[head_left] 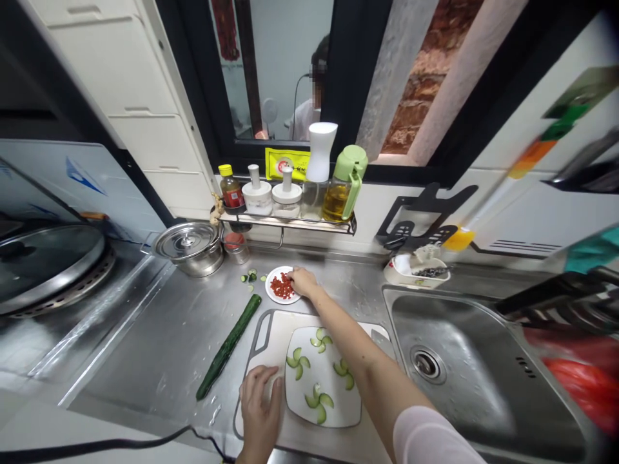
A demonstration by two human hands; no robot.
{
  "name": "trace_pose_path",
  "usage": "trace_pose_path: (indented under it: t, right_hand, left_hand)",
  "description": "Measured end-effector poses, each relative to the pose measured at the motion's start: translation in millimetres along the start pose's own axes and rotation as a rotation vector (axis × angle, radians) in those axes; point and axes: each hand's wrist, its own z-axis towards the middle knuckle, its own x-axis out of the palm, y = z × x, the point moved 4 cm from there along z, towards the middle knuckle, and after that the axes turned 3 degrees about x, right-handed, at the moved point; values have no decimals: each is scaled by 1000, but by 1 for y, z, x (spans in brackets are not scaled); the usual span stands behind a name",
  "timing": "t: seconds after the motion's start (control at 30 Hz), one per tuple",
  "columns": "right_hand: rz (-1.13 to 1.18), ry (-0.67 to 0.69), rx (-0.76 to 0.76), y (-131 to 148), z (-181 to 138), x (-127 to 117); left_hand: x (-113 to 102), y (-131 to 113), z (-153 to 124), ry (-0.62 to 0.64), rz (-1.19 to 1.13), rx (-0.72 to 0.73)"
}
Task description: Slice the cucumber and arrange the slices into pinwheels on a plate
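Observation:
My right hand point(303, 282) reaches to a small white plate point(271, 295) of little red pieces point(282, 287) that look like goji berries. Its fingertips are drawn together at the pieces on the plate's right side; what they pinch is too small to make out. My left hand point(261, 406) is over the left part of the cutting board point(265, 361), thumb and fingers apart, with nothing in it. Beside it on the board lies a squarish white plate point(326, 380) bearing several pinwheels of thin green cucumber slices point(319, 406). My right forearm passes over this plate's right edge.
Left of the board lies a whole cucumber point(229, 346), with cucumber scraps point(249, 277) behind it. A lidded pot point(189, 248) stands at the back left. Bottles and seasoning jars fill a rack point(290, 222). At right is the sink point(454, 348); a black cable point(111, 443) crosses front left.

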Motion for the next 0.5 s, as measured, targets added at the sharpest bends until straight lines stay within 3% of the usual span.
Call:
trace_pose_path:
  t: [0.5]
  right_hand:
    - [-9,-8,59,-7,4,4]
  left_hand:
    - [-4,11,-5,11,-8,-85]
